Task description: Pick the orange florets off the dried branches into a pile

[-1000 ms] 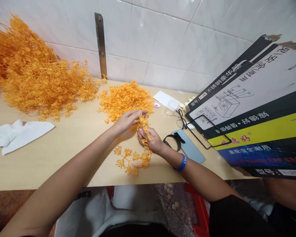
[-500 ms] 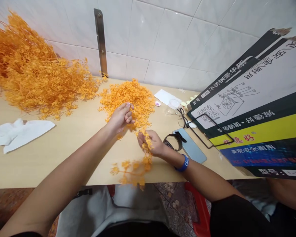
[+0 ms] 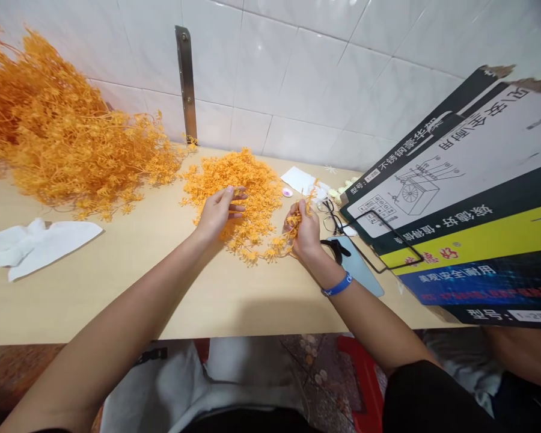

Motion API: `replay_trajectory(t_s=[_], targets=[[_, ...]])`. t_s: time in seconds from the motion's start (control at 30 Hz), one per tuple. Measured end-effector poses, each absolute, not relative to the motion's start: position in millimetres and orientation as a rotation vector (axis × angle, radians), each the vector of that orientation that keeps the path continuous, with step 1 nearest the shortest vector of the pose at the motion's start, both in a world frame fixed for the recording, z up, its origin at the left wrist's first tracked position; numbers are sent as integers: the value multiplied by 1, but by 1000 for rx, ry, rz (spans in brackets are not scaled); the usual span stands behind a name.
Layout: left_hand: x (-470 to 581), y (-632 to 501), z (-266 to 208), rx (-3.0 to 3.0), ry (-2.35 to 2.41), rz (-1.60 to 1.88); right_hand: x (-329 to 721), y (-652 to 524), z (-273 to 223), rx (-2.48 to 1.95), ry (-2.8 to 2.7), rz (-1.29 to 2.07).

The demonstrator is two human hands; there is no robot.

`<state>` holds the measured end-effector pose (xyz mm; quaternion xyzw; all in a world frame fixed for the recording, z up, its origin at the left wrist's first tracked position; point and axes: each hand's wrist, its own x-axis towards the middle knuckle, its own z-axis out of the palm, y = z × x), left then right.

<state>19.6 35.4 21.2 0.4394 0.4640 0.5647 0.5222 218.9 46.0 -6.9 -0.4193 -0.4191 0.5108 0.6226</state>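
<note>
A low heap of loose orange artificial blossoms [image 3: 252, 177] lies on the table in front of me. Over its near left edge is my left hand [image 3: 217, 211], fingers parted and stretched toward the right, with nothing visible held in them. On the right, my right hand [image 3: 307, 231] is closed around an orange artificial flower sprig [image 3: 277, 245]. Part of that sprig trails left toward the heap, and another bit sticks up above the fingers. A big bundle of orange flower stems [image 3: 81, 138] rises at the far left.
Right of the heap are a white paper [image 3: 303, 180], eyeglasses [image 3: 331, 218] and a light blue phone [image 3: 360, 267]. A printed cardboard box [image 3: 460, 204] stands at the right. Crumpled white tissue [image 3: 49, 243] lies left. The tiled wall [image 3: 270, 66] closes off the back.
My right hand has moved up and right with the sprig, which has swung from the table's front up beside the heap. My left hand's fingers have opened from a pinch.
</note>
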Motion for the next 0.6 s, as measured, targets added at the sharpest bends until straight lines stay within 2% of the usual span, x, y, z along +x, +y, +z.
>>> replay_trajectory(t_s=[0.13, 0.23, 0.4, 0.6], targets=[[20, 37, 17, 1159, 1140, 1468, 205, 28, -3, -859, -894, 1504], [20, 34, 15, 1274, 1244, 1428, 200, 20, -1, -822, -844, 1638], [18, 28, 14, 1763, 1409, 1299, 199, 18, 1, -807, -793, 1723], [26, 21, 13, 2042, 1155, 974, 197, 17, -1, -811, -780, 1699]])
